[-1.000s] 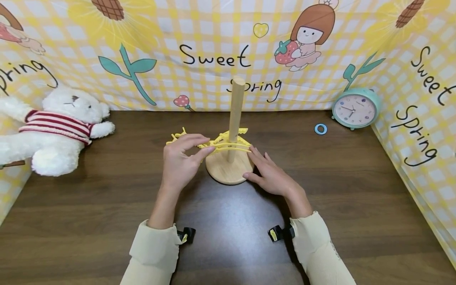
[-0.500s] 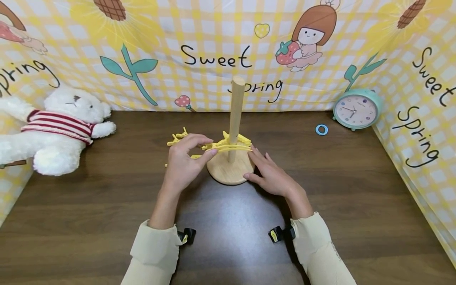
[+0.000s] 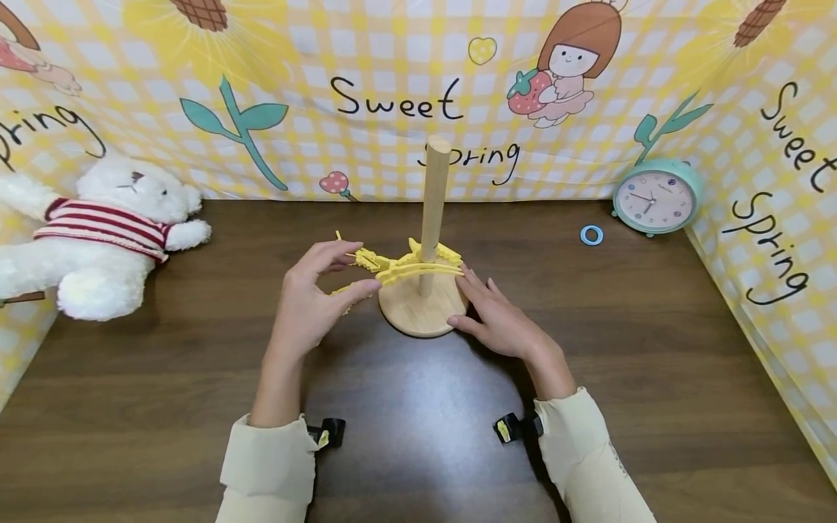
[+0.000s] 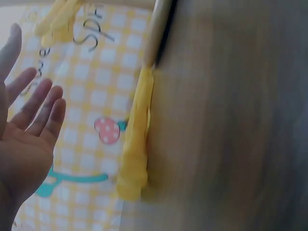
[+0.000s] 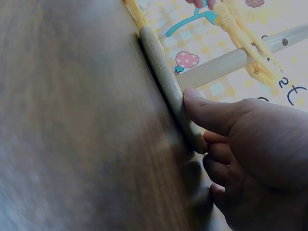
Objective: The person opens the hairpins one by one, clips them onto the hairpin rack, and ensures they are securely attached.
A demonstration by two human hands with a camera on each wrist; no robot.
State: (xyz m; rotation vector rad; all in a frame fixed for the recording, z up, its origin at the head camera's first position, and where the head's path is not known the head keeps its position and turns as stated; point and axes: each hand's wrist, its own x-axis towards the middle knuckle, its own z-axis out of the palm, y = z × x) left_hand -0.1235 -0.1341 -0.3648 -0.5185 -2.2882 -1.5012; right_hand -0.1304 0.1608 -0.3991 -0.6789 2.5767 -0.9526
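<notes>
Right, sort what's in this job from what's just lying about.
Likely in the job: wooden stand, touched by the right hand; raised yellow piece, near the left hand; lower yellow piece.

Apparently lying about: teddy bear; blue ring; alarm clock.

Yellow-and-white checked cloth (image 3: pixel 392 43) lines the back and both sides of a dark, wood-grained table (image 3: pixel 641 319), bearing printed sunflowers (image 3: pixel 204 13) and black "Sweet Spring" lettering (image 3: pixel 396 102); pale reflected light (image 3: pixel 421 392) marks the table's near middle.

The stand (image 3: pixel 434 200) is smooth, matt wood, the yellow pieces (image 3: pixel 421 271) look plastic, the tabletop (image 3: pixel 418 421) glossy.
</notes>
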